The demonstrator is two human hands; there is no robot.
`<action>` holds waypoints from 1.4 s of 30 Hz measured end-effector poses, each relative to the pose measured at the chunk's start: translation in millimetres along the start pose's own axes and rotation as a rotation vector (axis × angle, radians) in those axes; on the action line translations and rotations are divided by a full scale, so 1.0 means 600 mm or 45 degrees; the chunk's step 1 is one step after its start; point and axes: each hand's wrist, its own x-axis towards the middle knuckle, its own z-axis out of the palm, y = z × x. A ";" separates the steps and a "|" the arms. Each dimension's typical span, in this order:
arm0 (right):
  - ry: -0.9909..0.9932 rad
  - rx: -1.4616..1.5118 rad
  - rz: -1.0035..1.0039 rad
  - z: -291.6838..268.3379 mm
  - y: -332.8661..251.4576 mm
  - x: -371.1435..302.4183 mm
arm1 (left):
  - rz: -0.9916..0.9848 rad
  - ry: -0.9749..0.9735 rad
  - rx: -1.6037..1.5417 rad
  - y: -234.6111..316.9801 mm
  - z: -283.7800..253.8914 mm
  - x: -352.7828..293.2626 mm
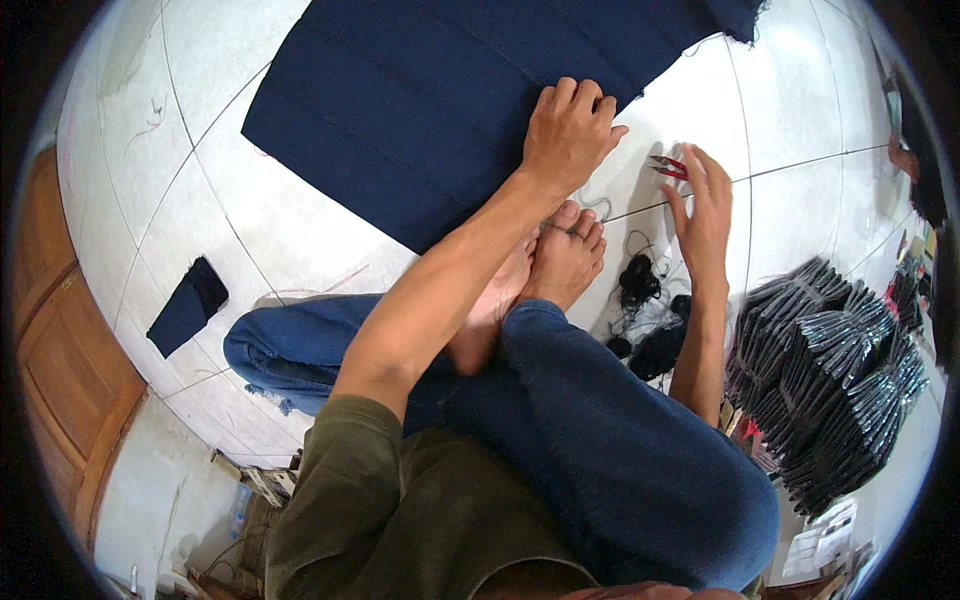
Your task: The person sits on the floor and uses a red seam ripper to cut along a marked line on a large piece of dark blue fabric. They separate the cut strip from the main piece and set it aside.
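Observation:
A large navy cloth (400,110) with stitched lines lies across the floor at the top. My left hand (565,140) is on its right edge, fingers curled into the fabric and thumb sticking out to the right; the fingertips are hidden. To the right, my right hand (706,205) has its fingers spread, thumb apart from the forefinger. Small red-handled thread snips (670,167) are by its fingertips, blades toward the left. Black thread tangles (640,282) lie on the tiles between my foot and right forearm.
Bundled black strips with shiny wrapping (830,370) are piled at the right. A small folded navy piece (188,306) rests on the tiled floor (230,200) at the left, near a wooden door (75,370). My bare foot (565,262) is below the cloth.

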 end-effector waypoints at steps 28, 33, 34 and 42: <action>0.192 -0.232 0.185 0.081 -0.005 0.061 | -0.439 -0.439 -0.735 -0.007 -0.022 0.007; 0.168 0.933 0.319 0.098 -0.078 0.056 | -0.427 -0.468 -0.879 -0.018 -0.032 0.017; 0.104 1.211 0.511 0.113 -0.091 0.057 | -0.423 -0.427 -0.893 -0.023 -0.040 0.016; 0.520 1.672 1.040 0.051 0.026 -0.054 | -0.427 -0.368 -1.000 -0.055 -0.038 0.011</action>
